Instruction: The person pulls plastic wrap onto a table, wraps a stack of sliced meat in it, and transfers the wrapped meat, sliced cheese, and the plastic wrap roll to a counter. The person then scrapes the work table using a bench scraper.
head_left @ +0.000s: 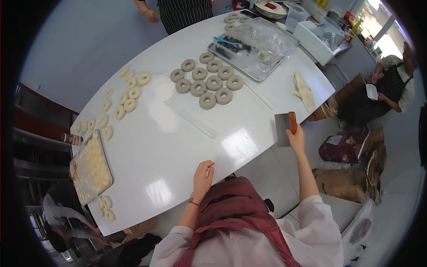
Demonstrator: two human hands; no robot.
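Note:
My right hand [297, 138] is wrapped round the wooden handle of a bench scraper [283, 130]. The scraper's wide metal blade hangs over the table's near right edge. My left hand [203, 177] is at the near edge of the white table [187, 151], fingers loosely bent and thumb apart, holding nothing. Ahead of it lies a clear plastic strip [198, 123]. Several grey dough rings [214, 82] are grouped mid-table, beside a patch of flour [165, 111]. A flat piece of pale dough [304, 91] lies near the right end.
Pale dough rings [130, 105] line the left side, near a tray of dough balls [92, 164] under plastic. At the back, a metal tray [255, 73] holds dark filling and a blue-handled utensil. Co-workers stand behind the table [184, 13], at right [378, 95] and lower left [66, 209].

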